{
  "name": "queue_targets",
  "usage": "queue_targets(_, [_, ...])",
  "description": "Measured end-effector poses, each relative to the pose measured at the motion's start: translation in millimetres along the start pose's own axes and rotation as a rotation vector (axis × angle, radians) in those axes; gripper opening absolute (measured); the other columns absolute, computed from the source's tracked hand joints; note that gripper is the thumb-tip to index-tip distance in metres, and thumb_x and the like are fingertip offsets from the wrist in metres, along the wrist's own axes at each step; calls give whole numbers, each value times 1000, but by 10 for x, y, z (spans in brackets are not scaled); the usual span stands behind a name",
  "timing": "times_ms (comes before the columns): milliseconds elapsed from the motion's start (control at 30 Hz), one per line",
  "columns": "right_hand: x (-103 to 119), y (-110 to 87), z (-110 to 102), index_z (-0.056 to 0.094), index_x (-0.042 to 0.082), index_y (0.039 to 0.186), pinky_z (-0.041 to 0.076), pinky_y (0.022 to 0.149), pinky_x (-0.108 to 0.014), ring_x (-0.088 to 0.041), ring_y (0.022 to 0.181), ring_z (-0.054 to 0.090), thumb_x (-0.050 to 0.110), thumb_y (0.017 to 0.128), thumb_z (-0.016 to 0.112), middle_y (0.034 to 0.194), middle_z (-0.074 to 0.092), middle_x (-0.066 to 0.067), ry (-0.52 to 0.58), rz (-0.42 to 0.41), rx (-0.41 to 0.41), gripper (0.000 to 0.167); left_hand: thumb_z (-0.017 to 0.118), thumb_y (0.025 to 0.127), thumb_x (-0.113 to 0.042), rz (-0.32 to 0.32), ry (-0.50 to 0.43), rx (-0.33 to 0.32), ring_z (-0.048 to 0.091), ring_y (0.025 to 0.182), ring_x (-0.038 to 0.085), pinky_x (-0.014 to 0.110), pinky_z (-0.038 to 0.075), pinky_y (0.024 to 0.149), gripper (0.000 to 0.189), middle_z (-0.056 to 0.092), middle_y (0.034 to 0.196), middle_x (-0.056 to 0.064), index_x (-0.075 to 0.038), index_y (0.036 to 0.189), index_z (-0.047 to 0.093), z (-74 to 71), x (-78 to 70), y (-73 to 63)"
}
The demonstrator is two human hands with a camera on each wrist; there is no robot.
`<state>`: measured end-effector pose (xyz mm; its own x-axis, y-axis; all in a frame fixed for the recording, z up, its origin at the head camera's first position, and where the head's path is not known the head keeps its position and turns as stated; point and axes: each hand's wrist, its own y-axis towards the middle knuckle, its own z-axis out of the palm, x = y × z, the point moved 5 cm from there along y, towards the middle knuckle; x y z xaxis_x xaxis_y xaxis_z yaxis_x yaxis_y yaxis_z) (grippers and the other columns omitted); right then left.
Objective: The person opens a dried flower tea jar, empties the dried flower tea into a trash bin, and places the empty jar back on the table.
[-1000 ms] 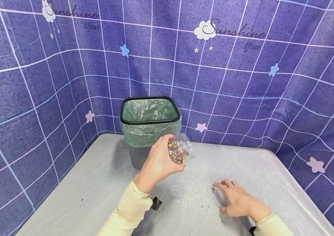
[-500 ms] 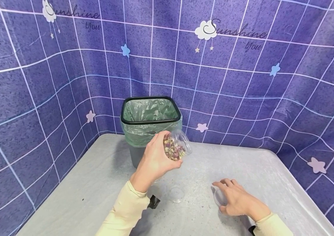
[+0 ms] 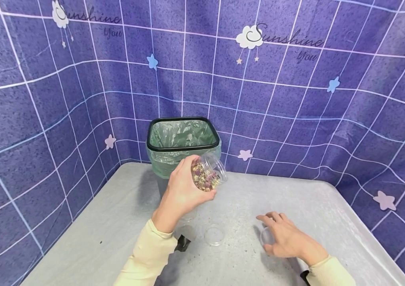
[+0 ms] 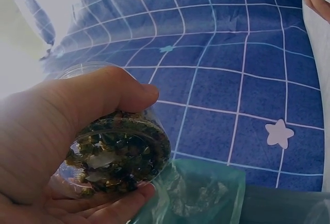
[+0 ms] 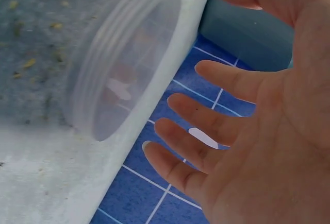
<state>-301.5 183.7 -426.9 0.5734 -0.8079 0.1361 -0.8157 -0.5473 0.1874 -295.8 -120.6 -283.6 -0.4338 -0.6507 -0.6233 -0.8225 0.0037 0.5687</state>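
Note:
My left hand [image 3: 184, 184] grips a clear jar [image 3: 207, 174] part filled with dried flower bits. The jar is tilted, its uncapped mouth facing right, in front of the bin's green liner. In the left wrist view the thumb and fingers wrap round the jar [image 4: 118, 154]. My right hand [image 3: 288, 240] hovers low at the right with fingers spread. Beside it is a clear round plastic piece [image 3: 267, 236] with a ridged rim; whether lid or jar mouth, I cannot tell. The right wrist view shows a gap between the fingers [image 5: 206, 116] and that ridged piece [image 5: 124, 64].
A grey bin [image 3: 163, 186] with a black rim [image 3: 182, 149] and green liner [image 3: 184, 133] stands at the back of the grey-covered table [image 3: 91, 238]. A clear round lid [image 3: 214, 234] lies in the middle; other clear pieces lie by the left wrist. Small crumbs dot the cover.
My left hand has carried the jar left and slightly up, keeping it tilted. The right hand has risen slightly beside the clear piece.

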Motion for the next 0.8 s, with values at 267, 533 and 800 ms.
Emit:
queue_targets(267, [25,83,-79,57,11,141,48,96,-56,-36,113,58,26,74,82,128,60,-13,-18,-22,-49,73,97,54,-29,-4,-5,-28,63,111,29,45,53,98,92,63,123,6,-13,135,56,-123,22,22])
queue_targets(533, [75,163,-156,56,9,144,48,98,-57,-37,116,57,26,74,81,130,59,-15,-10,-21,-75,76,97,55,-31,-18,7,-61,62,116,29,48,51,100,93,63,127,6,-12,137,55,-236,54,47])
queue_targets(800, [111,252,-210,54,8,146,48,99,-59,-38,119,56,27,77,81,134,58,-16,5,-15,-80,76,97,55,-35,-71,27,-85,61,120,32,51,51,99,99,62,132,7,-15,141,53,-379,110,58])
